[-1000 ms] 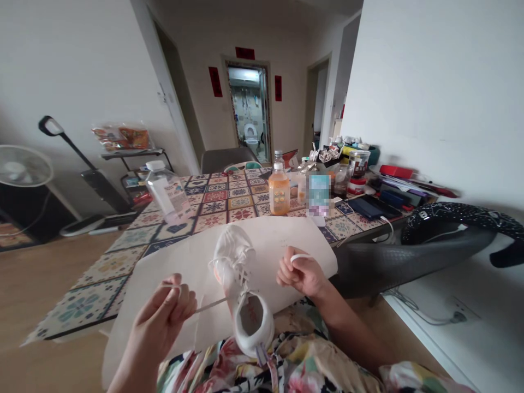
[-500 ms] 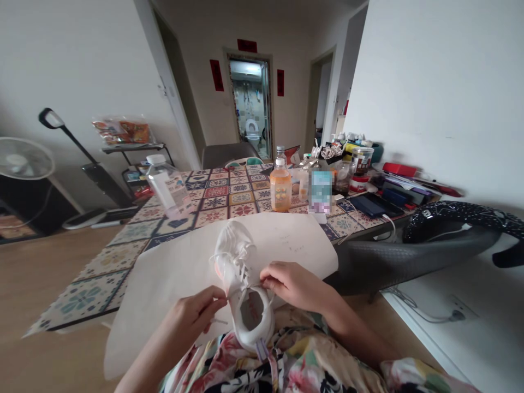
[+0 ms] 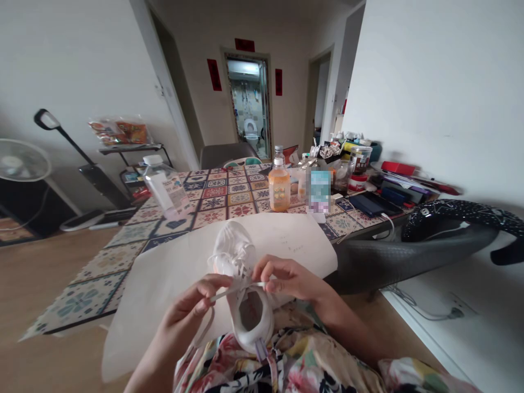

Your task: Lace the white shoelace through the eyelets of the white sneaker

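Observation:
A white sneaker (image 3: 234, 243) points away from me, its heel close to my lap and its dark opening facing up. A white shoelace (image 3: 223, 295) stretches across the tongue between my two hands. My left hand (image 3: 192, 303) pinches the lace on the left of the shoe, and a loose length hangs below it. On the other side, my right hand (image 3: 286, 278) pinches the lace between thumb and fingers. Lacing further up the shoe is partly hidden by my fingers. Beneath the shoe is a large sheet of white paper (image 3: 151, 295).
Beyond the paper, a table with a patterned cloth (image 3: 110, 262) carries a clear bottle (image 3: 166, 188), an orange drink bottle (image 3: 279, 188) and a dark phone (image 3: 368, 204). Jars and papers crowd its right side. A grey chair (image 3: 368, 262) stands at the right.
Both hands have come up and closer over the shoe's tongue. The lace now shows drawn across between them, where before they were apart at the shoe's sides.

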